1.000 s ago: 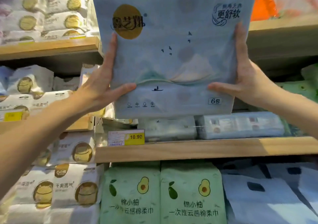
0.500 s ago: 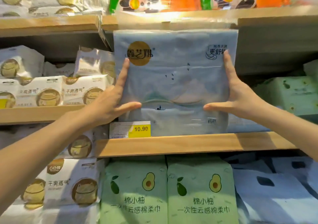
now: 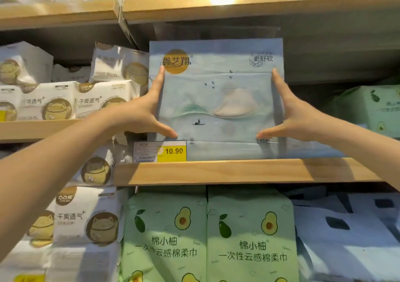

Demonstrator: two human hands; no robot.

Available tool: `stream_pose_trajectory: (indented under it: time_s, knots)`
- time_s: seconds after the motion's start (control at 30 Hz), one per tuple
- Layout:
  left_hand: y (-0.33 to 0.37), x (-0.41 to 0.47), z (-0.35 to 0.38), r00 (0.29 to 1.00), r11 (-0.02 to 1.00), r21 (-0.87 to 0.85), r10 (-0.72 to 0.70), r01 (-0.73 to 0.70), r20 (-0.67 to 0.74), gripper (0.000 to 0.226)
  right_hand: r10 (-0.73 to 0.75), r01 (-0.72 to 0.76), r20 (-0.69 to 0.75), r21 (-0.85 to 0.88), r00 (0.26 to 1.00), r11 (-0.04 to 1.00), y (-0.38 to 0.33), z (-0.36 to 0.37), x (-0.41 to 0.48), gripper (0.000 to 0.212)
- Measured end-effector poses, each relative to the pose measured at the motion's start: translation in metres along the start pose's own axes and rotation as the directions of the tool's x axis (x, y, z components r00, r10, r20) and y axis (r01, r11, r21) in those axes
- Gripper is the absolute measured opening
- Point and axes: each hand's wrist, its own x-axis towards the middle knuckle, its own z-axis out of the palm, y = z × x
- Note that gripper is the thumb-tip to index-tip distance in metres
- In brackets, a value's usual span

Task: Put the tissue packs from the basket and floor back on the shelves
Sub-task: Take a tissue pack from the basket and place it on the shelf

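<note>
grip: left hand (image 3: 140,113) and right hand (image 3: 298,117) are pressing the two side edges of the blue 6-pack tissue bundle (image 3: 216,100); fingers are lying straight up the sides, thumbs are spreading flat across its lower front
pack: standing upright between the palms, inside the middle shelf bay (image 3: 238,171), gold logo facing out
under the grip: pale wrapped stock (image 3: 238,150) is lying flat on the board; cannot tell if the bundle is resting on it
price tag (image 3: 160,151): sitting just below the left thumb, showing 10.90
left of the grip: white cat-logo packs (image 3: 86,100) are filling the neighbouring shelf
right of the grip: a green avocado-print pack (image 3: 365,106) is sitting apart
bay below: two green avocado packs (image 3: 164,234) are standing side by side, pale blue packs (image 3: 346,238) beside them
</note>
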Motion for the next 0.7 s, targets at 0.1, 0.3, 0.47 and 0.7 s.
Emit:
stream_pose_trajectory:
  time_s: [0.1, 0.3, 0.47, 0.7]
  knots:
    - [0.000, 0.005, -0.001, 0.999, 0.999, -0.006, -0.040, 0.040, 0.016, 0.141, 0.048, -0.048, 0.034, 0.001, 0.998, 0.999, -0.001, -0.001, 0.001, 0.124]
    - [-0.001, 0.010, 0.005, 0.995, 0.992, 0.075, -0.100, 0.099, 0.007, 0.140, 0.141, -0.134, 0.044, -0.139, 0.989, 0.981, -0.004, 0.006, 0.007, 0.125]
    - [-0.004, 0.018, 0.014, 0.984, 0.980, 0.087, -0.178, 0.177, 0.007, 0.135, 0.235, -0.211, 0.080, -0.233, 0.969, 0.949, 0.001, 0.005, 0.019, 0.121]
    - [-0.012, 0.029, 0.024, 0.963, 0.952, 0.150, -0.268, 0.265, -0.001, 0.131, 0.261, -0.232, 0.081, -0.263, 0.962, 0.936, 0.011, 0.011, 0.033, 0.116]
